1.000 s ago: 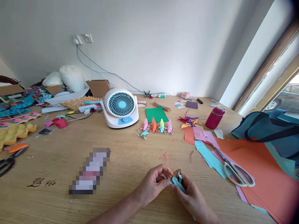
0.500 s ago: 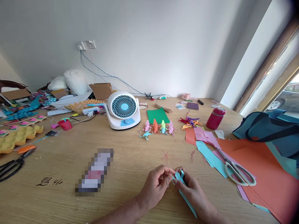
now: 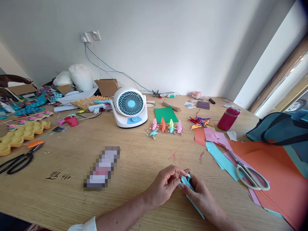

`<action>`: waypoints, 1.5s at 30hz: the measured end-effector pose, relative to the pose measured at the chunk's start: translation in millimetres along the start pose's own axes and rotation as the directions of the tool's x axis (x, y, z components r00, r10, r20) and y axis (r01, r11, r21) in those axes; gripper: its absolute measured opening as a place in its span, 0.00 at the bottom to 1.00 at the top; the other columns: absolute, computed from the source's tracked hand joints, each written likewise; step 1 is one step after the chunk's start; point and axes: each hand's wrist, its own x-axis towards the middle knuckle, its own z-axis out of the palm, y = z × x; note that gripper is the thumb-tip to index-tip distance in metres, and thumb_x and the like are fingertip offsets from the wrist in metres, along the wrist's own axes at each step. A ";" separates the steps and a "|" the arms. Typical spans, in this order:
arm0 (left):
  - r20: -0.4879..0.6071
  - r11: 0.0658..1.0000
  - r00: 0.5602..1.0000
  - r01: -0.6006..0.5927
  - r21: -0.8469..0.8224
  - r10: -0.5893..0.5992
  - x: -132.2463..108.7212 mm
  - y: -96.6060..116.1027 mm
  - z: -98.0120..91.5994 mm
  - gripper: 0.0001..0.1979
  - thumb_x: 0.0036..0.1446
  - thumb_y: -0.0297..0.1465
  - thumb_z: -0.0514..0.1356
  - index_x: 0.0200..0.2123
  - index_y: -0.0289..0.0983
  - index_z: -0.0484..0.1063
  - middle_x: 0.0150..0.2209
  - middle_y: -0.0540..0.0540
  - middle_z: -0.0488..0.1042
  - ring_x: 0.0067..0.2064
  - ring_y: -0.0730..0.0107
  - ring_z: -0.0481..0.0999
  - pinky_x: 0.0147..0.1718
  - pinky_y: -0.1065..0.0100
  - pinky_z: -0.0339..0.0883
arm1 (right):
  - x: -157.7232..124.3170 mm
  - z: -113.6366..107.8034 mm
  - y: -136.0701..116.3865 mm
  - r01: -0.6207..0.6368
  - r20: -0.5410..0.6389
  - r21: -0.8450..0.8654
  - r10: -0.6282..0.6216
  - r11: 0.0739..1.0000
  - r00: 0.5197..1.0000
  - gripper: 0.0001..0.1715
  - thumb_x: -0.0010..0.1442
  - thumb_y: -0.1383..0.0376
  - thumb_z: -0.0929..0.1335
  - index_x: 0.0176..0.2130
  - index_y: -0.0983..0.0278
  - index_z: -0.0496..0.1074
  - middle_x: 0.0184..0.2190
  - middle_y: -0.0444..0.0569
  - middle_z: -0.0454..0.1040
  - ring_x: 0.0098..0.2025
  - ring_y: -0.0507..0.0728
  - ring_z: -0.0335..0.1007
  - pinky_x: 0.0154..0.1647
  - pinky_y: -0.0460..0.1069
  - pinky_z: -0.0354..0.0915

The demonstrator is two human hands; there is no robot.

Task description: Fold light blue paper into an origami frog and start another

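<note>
Wooden table: the broad, pale brown surface lay beneath everything, its bare grain point(image 3: 134, 160) showing in front of the hands.
Orange sheet: a large, flat paper sheet point(image 3: 276, 179) lay at the right, partly under white-handled metal scissors point(image 3: 240, 165).
Right hand: its fingers point(image 3: 201, 194) were closed around a narrow, folded light-blue paper piece point(image 3: 185, 181), thumb pressed along its near face.
Left hand: its fingers point(image 3: 162, 186) were bent, thumb and forefinger narrowed to a pinch at the piece's upper end.
Folded piece: it was held tilted above the table; it probably weighed almost nothing, stiff along its layered creases but easily torn or crushed at thin flaps. The layered body seemed the safest hold.
Small figures: folded, coloured paper shapes point(image 3: 163, 125) stood beyond the hands.
</note>
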 end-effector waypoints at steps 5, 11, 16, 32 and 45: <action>0.037 0.952 0.981 -0.194 0.237 0.191 -3.9 -3.1 0.0 0.12 0.65 0.25 0.50 0.48 0.38 0.68 0.38 0.44 0.68 0.39 0.67 0.67 0.39 0.68 0.62 | 1.3 -0.1 -0.3 0.011 0.000 0.010 -0.011 1.000 1.000 0.16 0.58 0.52 0.71 0.36 0.62 0.68 0.32 0.44 0.67 0.34 0.54 0.61 0.38 0.48 0.61; -0.163 0.982 0.984 -0.045 0.181 0.075 3.2 -10.6 -5.0 0.07 0.65 0.30 0.54 0.46 0.38 0.67 0.33 0.48 0.68 0.35 0.69 0.69 0.38 0.69 0.64 | 4.7 -1.9 1.3 -0.061 0.019 0.177 0.058 0.982 0.998 0.19 0.58 0.49 0.71 0.36 0.62 0.68 0.34 0.46 0.69 0.39 0.57 0.65 0.42 0.50 0.64; -0.178 0.985 0.973 0.130 -0.109 -0.148 7.8 -20.3 -1.7 0.14 0.63 0.37 0.57 0.49 0.37 0.65 0.33 0.50 0.68 0.31 0.75 0.70 0.30 0.73 0.65 | 7.1 -1.0 -2.9 -0.090 -0.080 0.283 0.117 0.955 0.990 0.24 0.53 0.48 0.74 0.41 0.61 0.69 0.35 0.47 0.71 0.39 0.57 0.68 0.42 0.50 0.66; -0.101 0.876 0.916 0.333 -0.349 -0.388 12.1 -15.6 -0.9 0.15 0.55 0.41 0.64 0.36 0.35 0.69 0.20 0.58 0.60 0.18 0.83 0.59 0.17 0.78 0.53 | 5.5 -0.8 -8.0 -0.138 -0.090 0.286 0.170 0.948 0.981 0.22 0.55 0.49 0.73 0.39 0.62 0.68 0.34 0.46 0.71 0.34 0.53 0.66 0.35 0.47 0.63; -0.066 0.867 0.916 0.349 -0.355 -0.396 9.3 -11.6 6.5 0.14 0.55 0.39 0.65 0.31 0.32 0.71 0.23 0.54 0.67 0.19 0.83 0.61 0.16 0.78 0.57 | 4.7 -2.2 -6.2 -0.131 -0.117 0.266 0.166 0.955 0.979 0.21 0.54 0.49 0.73 0.31 0.63 0.70 0.28 0.44 0.68 0.30 0.52 0.63 0.31 0.47 0.62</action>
